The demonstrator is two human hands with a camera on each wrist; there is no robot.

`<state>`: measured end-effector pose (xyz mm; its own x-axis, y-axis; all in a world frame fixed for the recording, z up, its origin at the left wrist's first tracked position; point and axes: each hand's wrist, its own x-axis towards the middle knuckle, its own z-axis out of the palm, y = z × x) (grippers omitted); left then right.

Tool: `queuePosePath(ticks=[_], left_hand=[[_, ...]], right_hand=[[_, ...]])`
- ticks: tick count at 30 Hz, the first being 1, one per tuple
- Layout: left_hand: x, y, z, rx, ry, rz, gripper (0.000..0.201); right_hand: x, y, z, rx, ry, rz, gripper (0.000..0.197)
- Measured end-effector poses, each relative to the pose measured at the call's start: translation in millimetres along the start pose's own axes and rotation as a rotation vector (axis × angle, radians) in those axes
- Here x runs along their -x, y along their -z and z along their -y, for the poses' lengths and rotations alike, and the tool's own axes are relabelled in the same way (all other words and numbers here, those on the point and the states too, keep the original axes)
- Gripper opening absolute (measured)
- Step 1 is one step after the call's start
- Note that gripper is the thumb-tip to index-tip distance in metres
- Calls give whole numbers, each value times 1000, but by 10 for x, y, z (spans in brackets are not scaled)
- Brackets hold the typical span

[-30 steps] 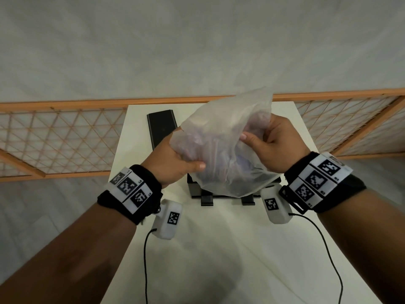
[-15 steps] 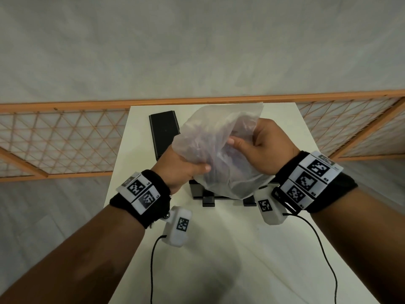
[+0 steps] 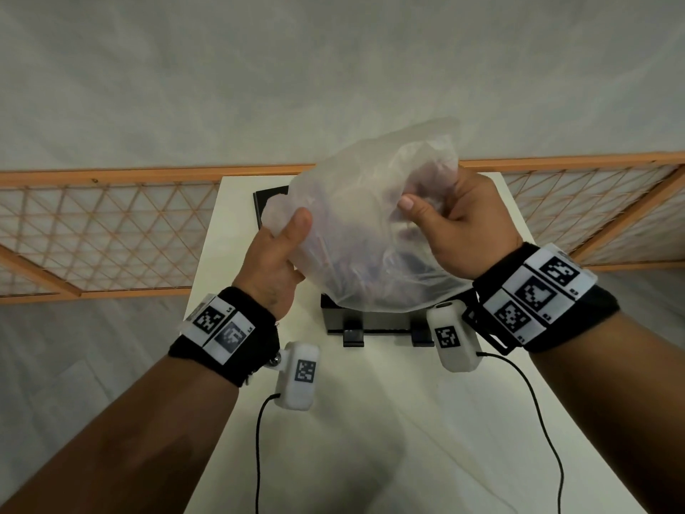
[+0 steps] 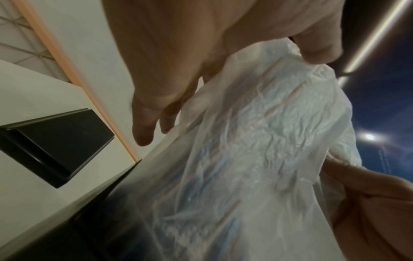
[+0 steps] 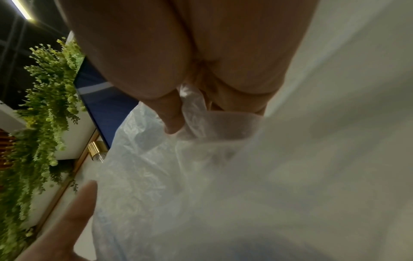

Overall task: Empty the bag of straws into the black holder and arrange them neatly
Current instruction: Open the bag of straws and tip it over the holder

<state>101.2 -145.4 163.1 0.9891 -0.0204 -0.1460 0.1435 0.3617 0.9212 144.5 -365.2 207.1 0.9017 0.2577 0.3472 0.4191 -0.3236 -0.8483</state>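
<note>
A translucent plastic bag (image 3: 363, 239) with thin straws (image 4: 274, 109) showing through it hangs over the black holder (image 3: 374, 322), whose front edge and two feet show below the bag. My left hand (image 3: 285, 246) grips the bag's left side, thumb up against the plastic. My right hand (image 3: 441, 217) pinches bunched plastic at the upper right; in the right wrist view its fingers (image 5: 172, 121) curl into the bag (image 5: 183, 194). In the left wrist view the bag (image 4: 257, 150) fills the middle above the holder's dark edge (image 4: 89, 220). The holder's inside is hidden.
A flat black lid-like piece (image 3: 268, 205) lies on the white table (image 3: 389, 421) at the back left, also seen as the black piece (image 4: 55, 146). An orange lattice fence (image 3: 111, 235) runs behind the table. Camera cables trail over the table's near part.
Both hands have lifted the bag slightly. My left hand turned so its thumb now points up along the bag's side, and the right hand has gathered more plastic.
</note>
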Motion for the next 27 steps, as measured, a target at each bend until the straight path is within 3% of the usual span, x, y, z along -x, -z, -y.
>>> queuePosePath(ticks=[2, 6, 8, 9, 11, 13, 14, 16, 19, 22, 24, 27], left_hand=[[-24, -11, 7, 11, 32, -50, 100], [-88, -32, 47, -90, 88, -153, 39], [-82, -61, 46, -126, 102, -188, 30], [-85, -57, 43, -92, 90, -181, 35], [-117, -1, 67, -28, 17, -96, 66], [-170, 55, 108, -96, -90, 26, 98], [-168, 46, 110, -155, -109, 58, 101], [-172, 2, 125, -205, -113, 40, 86], [-228, -87, 154, -187, -148, -131, 48], [-252, -109, 185, -265, -142, -186, 31], [-253, -79, 182, -260, -148, -168, 42], [-229, -49, 76, -70, -169, -93, 91]], right_hand=[[-6, 5, 14, -22, 8, -14, 16], [0, -55, -77, 55, -65, 65, 5], [14, -80, -121, 92, -103, 61, 2], [15, -84, -121, 96, -113, 46, 2], [11, -81, -100, 82, -121, 16, 6], [0, -75, -70, 73, -112, 8, 10], [-7, -78, -65, 79, -107, 15, 11], [-23, -83, -73, 95, -110, 25, 11], [-31, -86, -66, 16, -139, 5, 9], [-22, -112, -89, 65, -135, 10, 5], [-4, -136, -101, 109, -138, 29, 6], [-6, -102, -20, 18, -168, -3, 9]])
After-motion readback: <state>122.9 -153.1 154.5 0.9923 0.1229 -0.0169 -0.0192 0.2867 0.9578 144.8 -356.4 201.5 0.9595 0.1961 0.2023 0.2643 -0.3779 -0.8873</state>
